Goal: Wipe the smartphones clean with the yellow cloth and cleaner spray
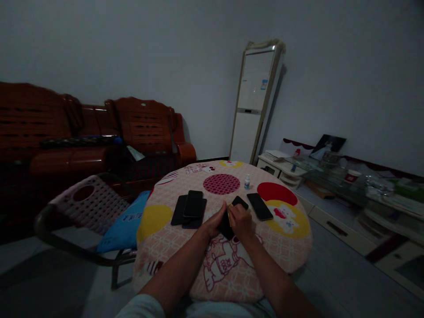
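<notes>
One dark phone (225,228) over the middle of the table (168,247), gripped along its edge by the curled left hand (214,221). Right hand (241,219) bent nearly closed, pinching a small yellow item (229,215) against it. Overlapping phones (193,204) lie left; white bottle (247,182) stands beyond.

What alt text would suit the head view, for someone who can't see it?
A person's left hand holds a black rectangular phone, and the right hand a thin yellow item against it, over a round table with a pink patterned cloth. Three dark phones overlap at left; two more lie beyond and right of the hands, near a small white bottle.
</notes>
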Motion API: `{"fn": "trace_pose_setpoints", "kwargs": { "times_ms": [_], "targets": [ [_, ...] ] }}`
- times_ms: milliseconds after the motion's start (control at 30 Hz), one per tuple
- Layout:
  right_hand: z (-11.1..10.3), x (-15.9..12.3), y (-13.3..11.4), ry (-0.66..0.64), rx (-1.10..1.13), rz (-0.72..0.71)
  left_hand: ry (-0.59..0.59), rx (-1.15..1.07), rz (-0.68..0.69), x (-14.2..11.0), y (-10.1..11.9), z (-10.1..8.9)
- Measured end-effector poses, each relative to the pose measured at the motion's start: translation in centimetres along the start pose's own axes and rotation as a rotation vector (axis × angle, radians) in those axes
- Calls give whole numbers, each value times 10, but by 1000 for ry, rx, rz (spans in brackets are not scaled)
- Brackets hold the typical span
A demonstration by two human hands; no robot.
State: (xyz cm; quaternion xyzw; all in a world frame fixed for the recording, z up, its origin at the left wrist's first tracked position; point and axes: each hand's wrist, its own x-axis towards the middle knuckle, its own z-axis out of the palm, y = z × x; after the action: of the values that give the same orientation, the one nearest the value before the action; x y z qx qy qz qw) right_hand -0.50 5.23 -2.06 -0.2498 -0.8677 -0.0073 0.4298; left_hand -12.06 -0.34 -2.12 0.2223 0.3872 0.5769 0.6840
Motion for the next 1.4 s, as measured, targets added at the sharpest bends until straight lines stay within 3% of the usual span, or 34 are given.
{"fn": "trace_pose_setpoints", "kwargs": {
  "times_ms": [200, 433, 900, 1033, 1233, 1400],
  "targets": [
    [-2, 12, 12, 68, -121, 131, -45, 84, 17, -6, 2, 7],
    [-7, 20, 17, 55, -231, 242, -95, 120, 69, -9, 2, 8],
    [-9, 13, 27, 62, -173, 371, -160, 22, 89, -9, 2, 4],
    [-6, 9, 27, 40, -43, 308, -125, -22, 125, -6, 3, 1],
    [-2, 1, 12, -70, 99, 143, 52, -121, 196, -2, 7, -1],
    [-1, -5, -7, -166, 151, 35, 89, -197, 151, 1, 13, -10]
  ]
}}
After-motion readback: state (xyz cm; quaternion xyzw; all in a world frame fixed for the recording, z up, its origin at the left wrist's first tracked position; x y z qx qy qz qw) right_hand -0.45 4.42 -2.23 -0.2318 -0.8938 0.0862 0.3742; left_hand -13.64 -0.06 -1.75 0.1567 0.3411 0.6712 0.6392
